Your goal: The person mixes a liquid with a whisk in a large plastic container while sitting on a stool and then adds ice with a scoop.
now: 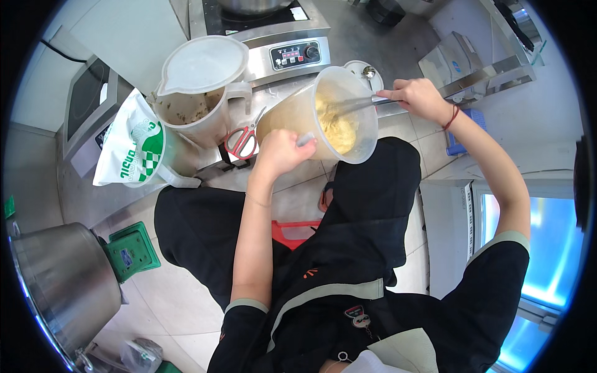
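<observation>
My left hand (283, 151) grips the handle of a translucent plastic pitcher (291, 105), which tilts with its mouth towards the right. A thick yellow mixture (339, 130) lies inside. My right hand (417, 98) is closed around the metal handle of a whisk (361, 103), whose head reaches into the mixture. Just left of the pitcher are red-handled scissors (241, 142). A second plastic pitcher (212, 121), holding brown matter, stands beyond them with a white lid (205, 63) resting over its top. A white and green plastic bag (133, 144) sits in another handled pitcher (179, 151).
An induction cooker (294, 56) with a metal pot (254, 5) stands at the back. A spoon (369, 73) lies on a white plate (378, 83). A large steel pot (65, 279) and a green scale (135, 252) are at lower left; a second cooker (88, 98) is at left.
</observation>
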Demonstrator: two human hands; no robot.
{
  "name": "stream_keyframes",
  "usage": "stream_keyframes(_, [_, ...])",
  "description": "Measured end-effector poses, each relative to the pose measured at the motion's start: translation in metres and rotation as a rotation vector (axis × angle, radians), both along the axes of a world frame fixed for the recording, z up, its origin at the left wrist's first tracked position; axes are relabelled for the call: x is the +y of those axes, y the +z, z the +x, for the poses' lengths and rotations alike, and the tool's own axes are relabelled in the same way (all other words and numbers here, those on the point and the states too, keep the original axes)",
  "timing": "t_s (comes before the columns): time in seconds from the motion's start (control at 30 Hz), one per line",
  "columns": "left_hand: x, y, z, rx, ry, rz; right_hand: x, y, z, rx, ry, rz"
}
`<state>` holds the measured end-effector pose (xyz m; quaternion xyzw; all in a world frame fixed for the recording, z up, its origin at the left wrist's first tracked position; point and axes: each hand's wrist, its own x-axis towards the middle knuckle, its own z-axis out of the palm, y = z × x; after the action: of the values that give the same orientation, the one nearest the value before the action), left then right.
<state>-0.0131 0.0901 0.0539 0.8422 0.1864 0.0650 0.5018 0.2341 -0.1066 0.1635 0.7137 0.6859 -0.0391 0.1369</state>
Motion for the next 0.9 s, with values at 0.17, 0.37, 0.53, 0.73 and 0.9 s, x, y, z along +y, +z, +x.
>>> stream_keyframes(0.17, [0.002,-0.007,-0.006,-0.069,0.025,0.032,-0.003,0.002,-0.052,0.005,0.098,-0.119])
stream_keyframes(0.37, [-0.005,-0.007,-0.005,-0.025,0.021,0.032,-0.02,-0.003,-0.032,-0.225,-0.253,-0.082])
stream_keyframes(0.53, [-0.015,-0.012,-0.012,-0.067,0.008,0.081,0.023,0.044,-0.088,0.029,-0.104,-0.203])
stream_keyframes(0.73, [-0.02,-0.029,-0.019,-0.119,0.077,-0.013,0.031,0.036,-0.107,-0.023,-0.057,-0.339])
stream_keyframes(0.9, [-0.022,-0.082,-0.02,-0.226,0.269,-0.297,0.057,0.037,-0.075,0.055,-0.179,-0.17])
